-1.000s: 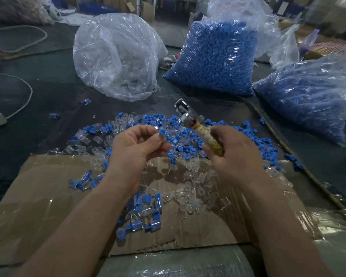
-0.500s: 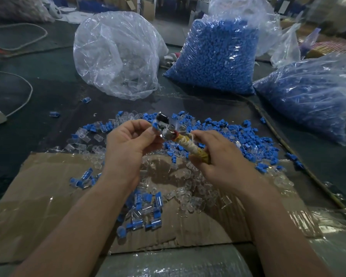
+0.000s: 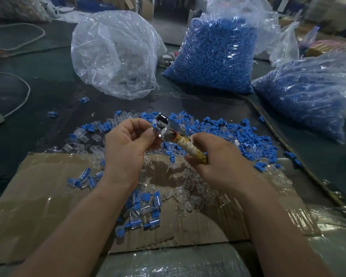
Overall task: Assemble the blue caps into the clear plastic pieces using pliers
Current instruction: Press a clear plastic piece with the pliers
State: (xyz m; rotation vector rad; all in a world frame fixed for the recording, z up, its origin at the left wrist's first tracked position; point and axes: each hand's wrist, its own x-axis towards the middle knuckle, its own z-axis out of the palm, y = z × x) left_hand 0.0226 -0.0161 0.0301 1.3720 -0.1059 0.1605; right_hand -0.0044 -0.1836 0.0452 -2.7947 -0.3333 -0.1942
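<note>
The left hand [image 3: 126, 150] pinched a small blue-capped piece [image 3: 154, 127] between thumb and fingers, right at the metal head of the pliers [image 3: 165, 134]. The right hand [image 3: 220, 166] had its fingers curled round the pliers' taped handle. Beneath both hands, loose blue caps [image 3: 240, 134] and clear plastic pieces [image 3: 190, 196] lay scattered over the dark surface [image 3: 48, 86] and the cardboard sheet [image 3: 38, 188].

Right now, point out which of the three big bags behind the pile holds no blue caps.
The leftmost bag: it looks clear throughout, while the middle bag and the right bag are solid blue inside.
</note>
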